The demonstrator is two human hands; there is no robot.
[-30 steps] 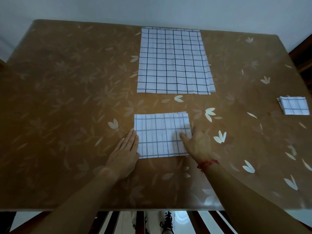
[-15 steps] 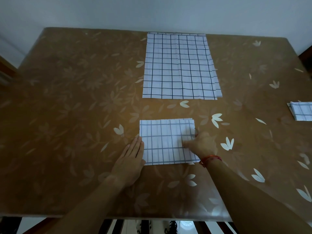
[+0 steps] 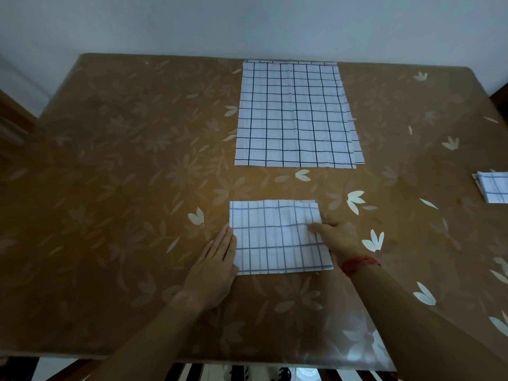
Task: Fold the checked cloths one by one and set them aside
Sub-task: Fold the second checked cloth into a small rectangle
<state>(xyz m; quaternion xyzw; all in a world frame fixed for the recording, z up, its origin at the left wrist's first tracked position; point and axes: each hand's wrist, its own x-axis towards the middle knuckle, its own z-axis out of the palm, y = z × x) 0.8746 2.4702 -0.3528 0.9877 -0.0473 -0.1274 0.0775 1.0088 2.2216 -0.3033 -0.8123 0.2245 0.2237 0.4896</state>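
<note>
The cloth (image 3: pixel 277 237), folded to a small rectangle, lies flat at the near middle of the table (image 3: pixel 110 188). The right hand (image 3: pixel 339 239) pinches its right edge, thumb on top and a small wrinkle beside it. A second ago this hand's fingers were spread at that edge; now they are curled in. The left hand (image 3: pixel 217 261) stays flat on the table with straight, closed fingers, their tips touching the cloth's left edge and holding nothing. Beyond the cloth, the stack (image 3: pixel 297 114) of unfolded cloths lies at the far edge as before. The pile (image 3: pixel 492 187) of folded ones, well to the right, is now cut off by the frame. A red band (image 3: pixel 360 264) circles the right wrist. The right fingers under the cloth are hidden.
</note>
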